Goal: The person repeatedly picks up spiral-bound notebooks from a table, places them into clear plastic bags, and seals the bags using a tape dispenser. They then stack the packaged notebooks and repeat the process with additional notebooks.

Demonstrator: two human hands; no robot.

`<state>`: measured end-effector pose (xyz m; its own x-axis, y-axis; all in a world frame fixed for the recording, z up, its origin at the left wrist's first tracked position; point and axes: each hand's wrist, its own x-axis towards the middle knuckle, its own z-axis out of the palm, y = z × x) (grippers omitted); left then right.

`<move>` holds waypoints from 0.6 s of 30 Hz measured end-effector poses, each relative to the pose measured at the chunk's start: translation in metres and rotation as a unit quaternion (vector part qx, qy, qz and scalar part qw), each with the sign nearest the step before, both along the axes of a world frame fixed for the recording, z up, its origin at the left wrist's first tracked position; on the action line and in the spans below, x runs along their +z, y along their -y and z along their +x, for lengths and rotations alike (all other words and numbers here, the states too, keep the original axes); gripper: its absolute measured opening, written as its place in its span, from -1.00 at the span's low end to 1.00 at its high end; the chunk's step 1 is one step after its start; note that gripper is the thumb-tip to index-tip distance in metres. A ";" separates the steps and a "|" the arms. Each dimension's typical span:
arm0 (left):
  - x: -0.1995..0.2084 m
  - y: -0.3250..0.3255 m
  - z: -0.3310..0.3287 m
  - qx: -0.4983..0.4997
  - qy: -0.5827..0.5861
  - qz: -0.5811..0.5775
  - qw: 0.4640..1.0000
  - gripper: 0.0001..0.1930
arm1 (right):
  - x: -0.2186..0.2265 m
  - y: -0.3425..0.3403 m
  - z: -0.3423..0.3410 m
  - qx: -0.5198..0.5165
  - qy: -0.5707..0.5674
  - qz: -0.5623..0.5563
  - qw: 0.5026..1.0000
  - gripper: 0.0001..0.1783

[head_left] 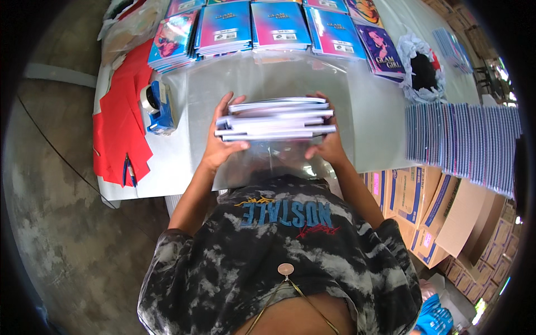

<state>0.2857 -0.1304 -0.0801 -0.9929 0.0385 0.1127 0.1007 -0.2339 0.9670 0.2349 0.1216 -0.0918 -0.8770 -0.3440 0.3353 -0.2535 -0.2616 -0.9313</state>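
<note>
Between my two hands I hold a stack of notebooks [276, 120], its white page edges turned toward me and a little uneven. My left hand [222, 134] grips the left end, thumb low and fingers behind. At the opposite end my right hand [329, 131] presses in the same way. Beneath the stack, a clear plastic sheet [212, 95] lies on the white table. The covers of the held notebooks are hidden from me. Farther back stand piles of spiral notebooks [224, 28] with blue and pink covers.
Left on the table are a blue tape dispenser [162, 111], red sheets [120, 117] and pens [129, 170]. A long row of spiral notebooks [460, 139] stands at the right edge, near a white plastic bundle with a dark opening [422, 70]. Cardboard boxes [410, 192] sit below right.
</note>
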 end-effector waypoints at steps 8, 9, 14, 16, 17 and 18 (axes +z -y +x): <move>-0.020 -0.022 -0.009 0.088 -0.058 0.062 0.992 0.01 | -0.002 0.013 -0.003 -0.066 0.047 -0.048 0.996 0.24; -0.028 -0.024 -0.008 0.085 -0.044 0.080 0.992 -0.01 | -0.006 0.014 -0.010 -0.057 0.031 -0.087 0.994 0.22; -0.079 -0.030 0.003 0.098 0.074 0.015 0.992 -0.05 | -0.031 0.021 -0.012 -0.114 0.038 0.012 0.993 0.14; -0.077 -0.028 0.003 0.103 0.014 0.000 0.995 -0.17 | -0.027 0.024 -0.012 -0.127 0.033 -0.010 0.991 0.15; -0.075 -0.024 0.000 0.096 -0.018 0.002 0.995 -0.20 | -0.024 0.021 -0.012 -0.120 0.036 -0.034 0.991 0.15; -0.078 -0.023 -0.002 0.104 -0.043 -0.010 0.994 -0.23 | -0.016 0.022 -0.013 -0.112 0.036 -0.060 0.991 0.15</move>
<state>0.2841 -0.1079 -0.1582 -0.9663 -0.1631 0.1991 0.2276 -0.1807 0.9568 0.2222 0.0997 -0.1079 -0.9500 -0.0998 0.2959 -0.2518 -0.3155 -0.9149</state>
